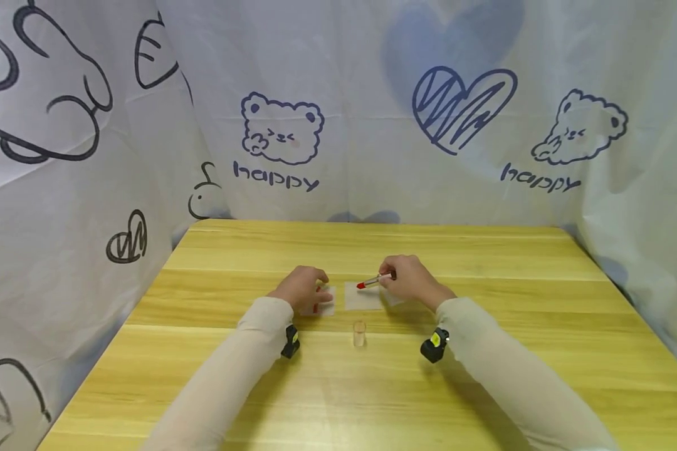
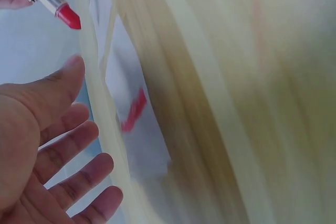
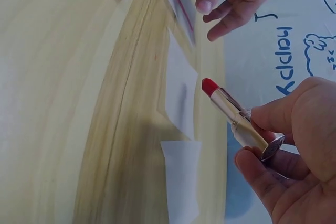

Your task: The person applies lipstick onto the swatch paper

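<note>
My right hand (image 1: 410, 278) pinches a red lipstick (image 3: 231, 111) by its metallic base, the red tip pointing left over the middle white paper (image 1: 363, 297). A gap shows between tip and paper in the right wrist view. My left hand (image 2: 47, 145) hovers by the left paper (image 2: 142, 150), fingers loosely spread and holding nothing. That paper carries a red streak (image 2: 135, 110). Partly behind my right hand lies the right paper (image 3: 181, 182), with no mark visible on it. A small clear cap (image 1: 359, 334) stands on the table nearer to me than the papers.
The wooden table (image 1: 338, 401) has a white cloth backdrop (image 1: 350, 37) with drawn bears and hearts behind it, and more cloth at both sides. Dark camera units are strapped at both wrists.
</note>
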The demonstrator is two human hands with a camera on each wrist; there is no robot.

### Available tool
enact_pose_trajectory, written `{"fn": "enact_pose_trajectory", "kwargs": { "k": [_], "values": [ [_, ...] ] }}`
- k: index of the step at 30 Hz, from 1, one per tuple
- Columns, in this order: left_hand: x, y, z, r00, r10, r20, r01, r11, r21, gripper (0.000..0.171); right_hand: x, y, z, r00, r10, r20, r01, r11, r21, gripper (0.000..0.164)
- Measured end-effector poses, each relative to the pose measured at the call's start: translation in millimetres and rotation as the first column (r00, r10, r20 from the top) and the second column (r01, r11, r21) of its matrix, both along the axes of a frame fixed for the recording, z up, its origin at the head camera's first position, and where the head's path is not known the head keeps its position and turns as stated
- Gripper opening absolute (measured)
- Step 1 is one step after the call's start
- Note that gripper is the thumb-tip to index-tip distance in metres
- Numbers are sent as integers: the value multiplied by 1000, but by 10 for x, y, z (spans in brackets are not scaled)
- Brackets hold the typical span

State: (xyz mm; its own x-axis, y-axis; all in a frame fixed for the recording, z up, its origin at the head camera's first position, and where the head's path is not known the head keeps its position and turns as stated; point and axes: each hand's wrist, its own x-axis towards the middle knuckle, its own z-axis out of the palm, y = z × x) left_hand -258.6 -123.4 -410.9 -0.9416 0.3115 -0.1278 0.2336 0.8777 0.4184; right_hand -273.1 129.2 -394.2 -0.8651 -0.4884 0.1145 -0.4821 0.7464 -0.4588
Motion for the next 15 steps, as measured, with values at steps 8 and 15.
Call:
{"fn": "enact_pose_trajectory", "kwargs": {
  "k": [8,15],
  "values": [
    [-80,182,-78,999,-45,-16,45,999,21,43,-4,34,-22,1000,-10,-9,10,1000,-8,14],
    [-108,327,-134,997,-65,-48,65,998,6,40,-13,26,-91,998,-40,-41,39,999,-29,13]
  ]
}}
